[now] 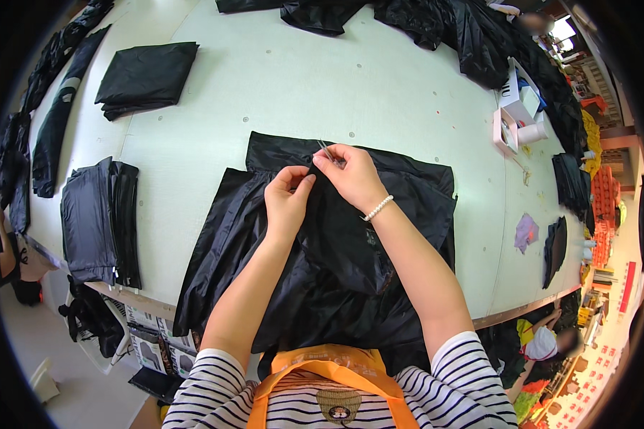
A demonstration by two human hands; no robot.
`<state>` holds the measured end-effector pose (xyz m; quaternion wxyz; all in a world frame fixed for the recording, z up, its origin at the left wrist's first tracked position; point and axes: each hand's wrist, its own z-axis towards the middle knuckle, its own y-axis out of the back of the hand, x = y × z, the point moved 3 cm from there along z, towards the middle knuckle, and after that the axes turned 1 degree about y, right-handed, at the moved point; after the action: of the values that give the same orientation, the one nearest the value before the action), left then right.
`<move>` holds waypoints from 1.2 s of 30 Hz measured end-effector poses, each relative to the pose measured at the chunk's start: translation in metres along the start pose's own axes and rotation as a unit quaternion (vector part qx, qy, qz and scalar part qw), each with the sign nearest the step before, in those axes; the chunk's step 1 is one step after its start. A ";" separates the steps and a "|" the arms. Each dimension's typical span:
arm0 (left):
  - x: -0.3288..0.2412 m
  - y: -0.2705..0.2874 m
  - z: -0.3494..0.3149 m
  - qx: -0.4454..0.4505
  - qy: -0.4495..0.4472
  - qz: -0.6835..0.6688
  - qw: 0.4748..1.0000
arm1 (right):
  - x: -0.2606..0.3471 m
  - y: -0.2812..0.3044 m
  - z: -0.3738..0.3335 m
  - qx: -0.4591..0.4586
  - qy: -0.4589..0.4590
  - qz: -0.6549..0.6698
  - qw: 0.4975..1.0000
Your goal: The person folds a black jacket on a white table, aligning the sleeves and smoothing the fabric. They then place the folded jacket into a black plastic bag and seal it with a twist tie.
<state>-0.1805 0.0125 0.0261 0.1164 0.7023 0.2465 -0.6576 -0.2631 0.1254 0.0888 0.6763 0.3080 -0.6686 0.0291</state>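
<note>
A black, shiny garment (343,250) lies spread on the pale table in front of me and hangs over its near edge. Above the garment's upper middle, my left hand (288,194) is closed in a pinch on a bit of its black fabric. Close beside it on the right, my right hand (350,174) is closed around small metal thread snips (325,149). Their thin points stick out past the fingers, away from me. The fingertips of both hands almost meet at the pinched fabric, and the exact spot between them is partly hidden.
Stacks of folded black garments (89,222) stand at the left, with another folded pile (147,75) farther back. More black clothing (472,43) lines the far edge. At the right are a white box (520,93), a pink tray (505,132) and a purple scrap (527,233).
</note>
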 end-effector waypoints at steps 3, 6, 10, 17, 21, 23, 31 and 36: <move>-0.012 -0.001 0.003 0.004 -0.035 0.049 0.998 | -0.003 -0.003 0.005 0.004 -0.018 -0.032 0.999; -0.037 -0.002 0.012 0.070 -0.037 0.030 0.996 | 0.001 -0.006 0.004 0.036 -0.044 -0.034 0.998; -0.030 0.007 0.029 0.118 0.005 0.044 0.992 | 0.002 -0.003 0.006 0.004 -0.027 -0.054 0.998; -0.036 0.004 0.024 0.046 0.003 0.098 0.994 | -0.007 -0.005 0.006 -0.085 -0.007 -0.050 0.995; -0.036 0.003 0.023 0.007 -0.025 0.088 0.996 | -0.022 -0.001 0.005 -0.068 -0.048 0.037 0.996; -0.032 0.005 0.023 -0.007 -0.040 0.089 0.995 | -0.020 0.010 -0.008 -0.064 -0.107 0.070 0.990; -0.038 -0.002 0.019 -0.022 -0.234 0.150 0.960 | 0.024 0.017 -0.026 0.022 -0.023 -0.111 0.993; -0.040 -0.009 0.014 -0.010 -0.281 0.162 0.946 | 0.017 0.021 -0.020 0.007 -0.065 -0.084 0.994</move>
<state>-0.1973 0.0058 0.0656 0.2929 0.5187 0.0932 -0.7978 -0.2526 0.1451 0.1144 0.6294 0.3692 -0.6824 -0.0431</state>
